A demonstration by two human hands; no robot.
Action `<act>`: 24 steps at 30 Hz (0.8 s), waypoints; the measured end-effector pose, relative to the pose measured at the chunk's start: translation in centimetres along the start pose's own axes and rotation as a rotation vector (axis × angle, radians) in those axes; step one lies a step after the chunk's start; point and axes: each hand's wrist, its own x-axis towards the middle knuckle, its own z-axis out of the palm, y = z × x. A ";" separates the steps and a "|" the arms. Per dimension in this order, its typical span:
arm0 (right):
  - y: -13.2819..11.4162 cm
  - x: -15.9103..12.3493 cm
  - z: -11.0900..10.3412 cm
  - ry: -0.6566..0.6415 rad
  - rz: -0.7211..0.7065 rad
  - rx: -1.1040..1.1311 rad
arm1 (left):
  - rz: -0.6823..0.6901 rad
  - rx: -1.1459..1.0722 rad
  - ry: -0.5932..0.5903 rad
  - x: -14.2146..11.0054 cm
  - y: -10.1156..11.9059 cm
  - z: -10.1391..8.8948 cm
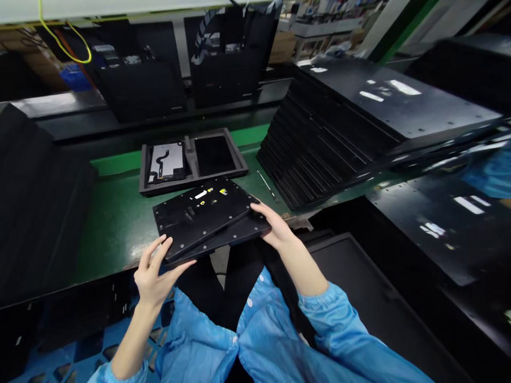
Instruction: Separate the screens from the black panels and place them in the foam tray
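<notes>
Two flat black panels with screw heads around their edges lie one on the other, slightly fanned, at the near edge of the green bench. The upper black panel (199,213) carries white and yellow stickers. Below it, the lower black panel (239,231) sticks out at the right and front. My left hand (155,271) grips the near left corner, thumb under and fingers on top. At the right end, my right hand (273,223) is closed on the panels, thumb on top. Behind them stands a grey foam tray (187,183) with a screen part (170,159) showing a ribbon cable and a dark screen (215,155).
A tall stack of black trays (331,143) leans at the right of the green bench (107,223). A thin metal tool (267,186) lies beside it. Black foam blocks (35,202) rise at the left. Large dark panels (139,69) stand at the back.
</notes>
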 end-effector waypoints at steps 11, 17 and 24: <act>3.1 -1.4 0.4 0.316 -0.344 -0.108 | -0.114 0.005 -0.080 -2.0 0.0 -0.2; 7.4 -0.2 -0.3 0.577 -0.837 -0.662 | -0.352 -0.114 -0.493 -2.4 0.8 0.7; 8.0 1.1 -2.4 0.393 -0.578 -0.577 | -0.757 -0.391 -0.187 -1.4 -0.1 4.8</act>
